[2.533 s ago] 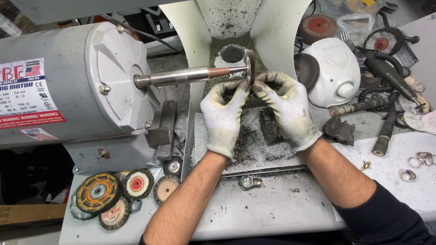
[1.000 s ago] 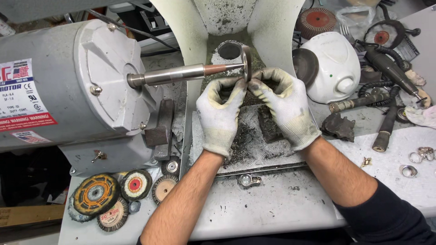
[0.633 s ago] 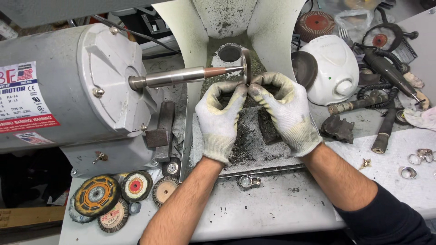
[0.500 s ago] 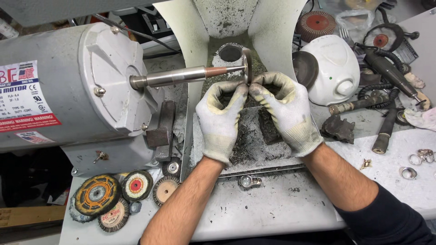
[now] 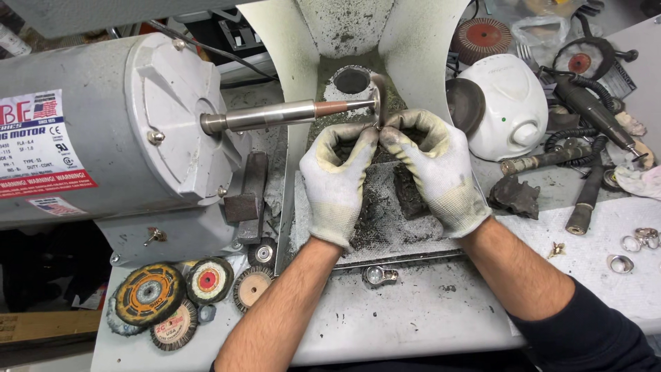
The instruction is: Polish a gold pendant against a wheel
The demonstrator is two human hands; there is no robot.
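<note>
Both hands wear dirty white knit gloves. My left hand [image 5: 339, 176] and my right hand [image 5: 434, 169] meet fingertip to fingertip just under a thin polishing wheel [image 5: 379, 98] on the end of the steel spindle [image 5: 275, 116] of a big grey motor [image 5: 103, 131]. Together they pinch a small piece against the wheel's lower edge; the piece is hidden by the fingers. A dusty white hood [image 5: 413, 34] surrounds the wheel.
Several round brush wheels [image 5: 179, 296] lie at the lower left. A white dome-shaped unit [image 5: 506, 103], a black handpiece [image 5: 585, 96] and dark tools sit to the right. Silver rings [image 5: 630, 244] lie at the far right, another ring [image 5: 377, 275] by the tray's front edge.
The hands have stayed pinched at the wheel's lower edge; only the view has shifted slightly.
</note>
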